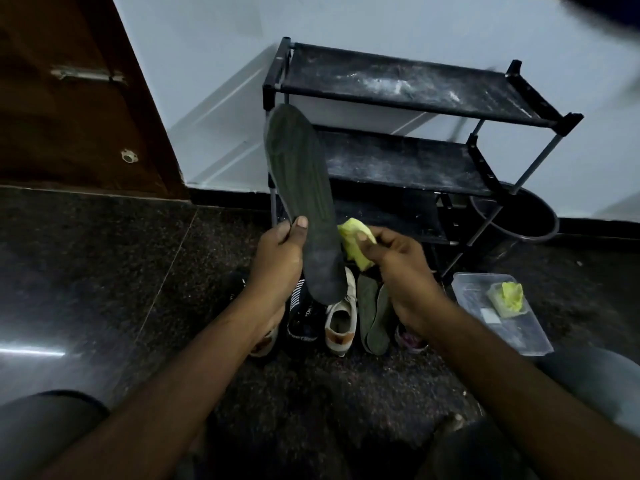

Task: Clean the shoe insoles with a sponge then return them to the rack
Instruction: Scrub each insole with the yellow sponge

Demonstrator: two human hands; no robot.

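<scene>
My left hand (280, 258) grips a dark grey insole (301, 188) near its heel and holds it upright in front of the black shoe rack (408, 98). My right hand (398, 261) holds a yellow-green sponge (353, 240) just to the right of the insole, close to its lower edge. Two more dark green insoles (374, 313) lie on the floor below my right hand. The rack's shelves are dusty and carry no shoes.
Several shoes stand on the dark floor under my hands, among them a white sneaker (343, 317) and a black one (303, 317). A clear plastic box (498, 313) with another yellow sponge sits at the right. A dark round bin (526, 216) stands behind the rack. A wooden door (79, 91) is at the left.
</scene>
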